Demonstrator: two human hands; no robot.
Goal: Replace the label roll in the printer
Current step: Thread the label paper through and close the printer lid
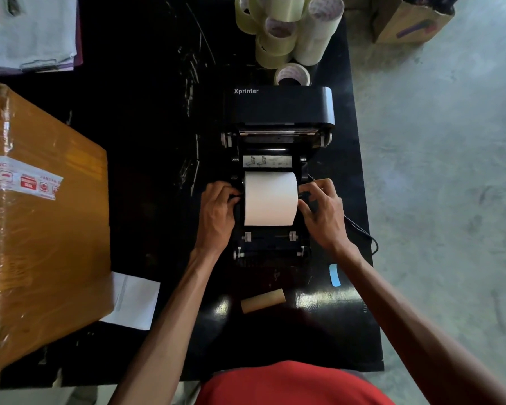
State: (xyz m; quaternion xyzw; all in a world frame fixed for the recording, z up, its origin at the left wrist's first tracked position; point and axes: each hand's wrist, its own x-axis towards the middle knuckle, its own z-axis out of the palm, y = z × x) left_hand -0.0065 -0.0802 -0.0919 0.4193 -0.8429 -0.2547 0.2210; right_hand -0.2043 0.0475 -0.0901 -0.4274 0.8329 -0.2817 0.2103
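**A:** so the new label roll (270, 198) sits in the open printer (278, 171) bay now, left hand (216, 211) and right hand (323, 213) each curled at one end of it, fingers pinching the black side holders I think. How does it handle?

**B:** Looks light but firm, smooth matte paper wound tight. Hold it by the flat ends, squeezing the middle could loosen it. Old cardboard core (263, 300) lies on the glossy black table (146, 141), near the front edge

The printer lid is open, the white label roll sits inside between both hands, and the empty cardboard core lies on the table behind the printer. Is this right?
Not quite. The head view shows the empty cardboard core lying in front of the printer, nearer the person, not behind it. The lid is open, and the white label roll sits between the left hand and right hand.
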